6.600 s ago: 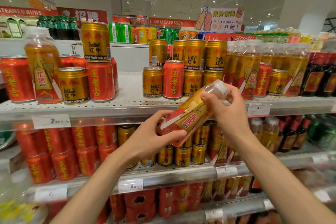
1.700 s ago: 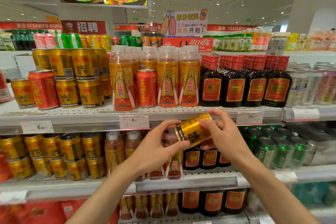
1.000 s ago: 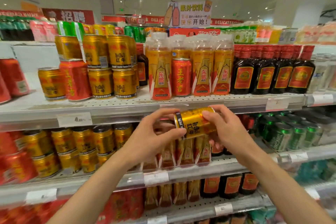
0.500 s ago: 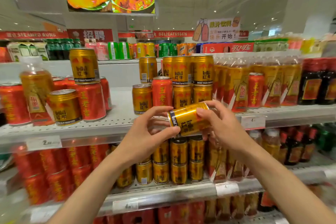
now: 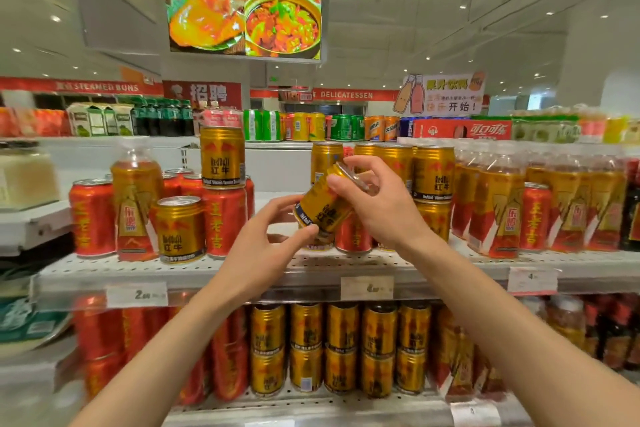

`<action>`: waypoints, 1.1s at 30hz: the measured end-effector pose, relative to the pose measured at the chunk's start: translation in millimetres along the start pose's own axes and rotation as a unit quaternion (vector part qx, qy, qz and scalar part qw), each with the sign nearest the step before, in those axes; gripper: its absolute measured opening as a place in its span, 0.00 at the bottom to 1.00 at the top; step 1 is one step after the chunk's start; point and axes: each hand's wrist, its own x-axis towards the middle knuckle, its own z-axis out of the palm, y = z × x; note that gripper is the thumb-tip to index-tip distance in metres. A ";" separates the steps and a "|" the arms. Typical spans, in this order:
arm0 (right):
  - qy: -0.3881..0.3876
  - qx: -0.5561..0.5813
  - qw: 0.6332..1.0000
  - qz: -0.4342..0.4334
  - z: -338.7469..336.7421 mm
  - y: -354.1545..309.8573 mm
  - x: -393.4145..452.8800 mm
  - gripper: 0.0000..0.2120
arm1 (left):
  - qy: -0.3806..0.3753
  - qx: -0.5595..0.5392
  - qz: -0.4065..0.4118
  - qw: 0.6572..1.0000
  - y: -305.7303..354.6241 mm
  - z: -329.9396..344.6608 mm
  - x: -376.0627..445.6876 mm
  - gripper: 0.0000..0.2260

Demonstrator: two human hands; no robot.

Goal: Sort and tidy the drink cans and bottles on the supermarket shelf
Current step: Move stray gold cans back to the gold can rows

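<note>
Red Bull gold metal can (image 5: 323,206), tilted toward one o'clock, is grasped by right hand (image 5: 379,210) at top and left hand (image 5: 265,243) at base. At nine o'clock, another gold "RedBull" can (image 5: 180,234) stands on the white perforated shelf (image 5: 242,269).

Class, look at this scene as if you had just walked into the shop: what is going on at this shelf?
A person is tidying a mixed-up drinks shelf. Both hands hold one gold can, tilted, in front of the upper shelf: the right hand grips its top end, the left hand its bottom. It is not yet set down. Gold cans, red cans and amber bottles stand jumbled there.
</note>
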 end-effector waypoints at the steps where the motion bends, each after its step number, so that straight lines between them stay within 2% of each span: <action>1: 0.002 -0.012 1.000 -0.010 2.2 -2.9 8.3 0.22 | 0.002 0.006 -0.008 1.000 -2.4 -1.1 4.2 0.22; 6: 0.043 -0.125 0.990 -0.053 8.2 -12.2 42.9 0.21 | 0.005 0.046 -0.077 0.996 -12.6 8.6 25.2 0.33; 9: 0.041 -0.189 0.978 -0.077 14.6 -8.0 57.1 0.22 | -0.019 0.033 -0.109 0.993 -16.0 20.1 36.7 0.37; 12: 0.038 -0.229 0.969 -0.086 20.7 -3.2 65.6 0.22 | -0.035 -0.001 -0.105 0.994 -17.1 27.3 41.6 0.35; 16: 0.027 -0.285 0.953 -0.093 25.9 -2.1 74.8 0.23 | -0.035 0.006 -0.103 0.994 -22.3 28.4 43.9 0.32; 20: 0.010 -0.337 0.935 -0.110 28.8 -1.7 84.7 0.25 | -0.033 0.007 -0.098 0.995 -25.8 27.1 44.6 0.33; 30: 0.011 -0.341 0.935 -0.094 32.8 6.0 90.7 0.28 | -0.042 0.003 -0.081 0.996 -30.6 23.7 42.9 0.33; 33: -0.012 -0.348 0.932 -0.096 28.4 4.0 89.6 0.26 | -0.039 0.002 -0.078 0.996 -31.6 23.0 42.8 0.33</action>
